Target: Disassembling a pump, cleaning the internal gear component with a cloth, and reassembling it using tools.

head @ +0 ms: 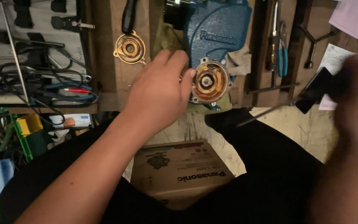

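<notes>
Two hands: the left hand (159, 93) curls loosely against the blue pump's rusty round opening (209, 81); the right hand (355, 83) is blurred, its grip unreadable.

Dim overall, lit warmly from above and slightly ahead, brightest on the wooden bench (121, 79) and the pale floor patch (307, 128). Soft glare on the rusty round opening (209, 81) of the blue pump housing (218, 33) and on the brass ring (129, 48). Deep shadow across the lower frame, dark clothing (266, 174) nearly without detail. Sharp enough on the left hand (159, 97) and forearm, evenly lit, casting little visible shadow. Heavy motion blur over the right hand (355, 108) at the right edge, smeared to a brownish mass, outline lost. Slight wide-angle bending toward the corners. Muddy, noisy darks among the cables (42, 83) at left.
</notes>
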